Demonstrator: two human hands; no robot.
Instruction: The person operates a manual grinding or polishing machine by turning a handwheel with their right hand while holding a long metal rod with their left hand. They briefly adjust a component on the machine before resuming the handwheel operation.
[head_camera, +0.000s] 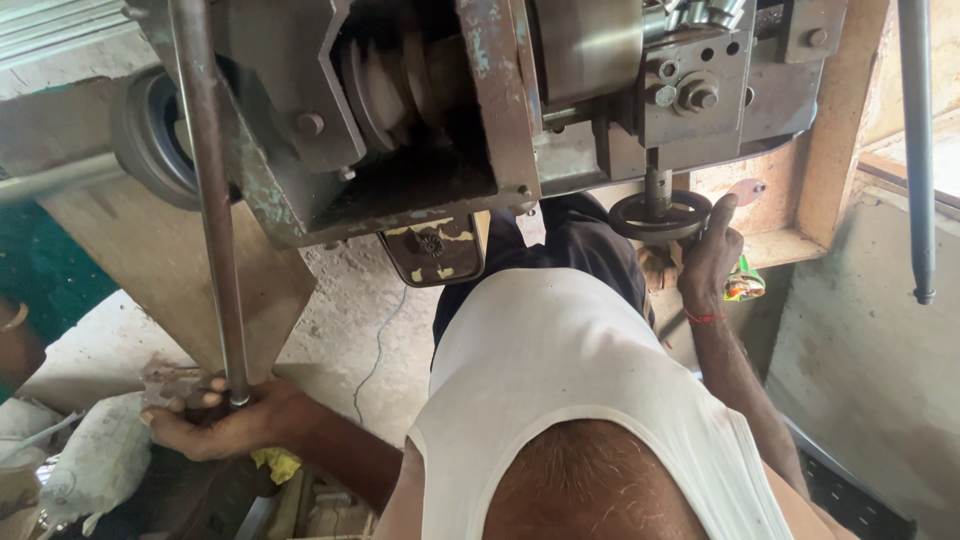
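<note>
The long grey steel rod, stiff and heavy-looking, stood at nine o'clock; our left hand clamped its lower end, our right hand closed on the small black handwheel.

Dull grey metal rod, smooth but smudged, gripped at its lower end by the left hand. The right hand rests on a dark matt metal handwheel. Above both, the machine body shows worn, chipped paint over greasy steel.

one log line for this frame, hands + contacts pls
left hand: grips metal rod at its lower end | right hand: on handwheel under machine
</note>
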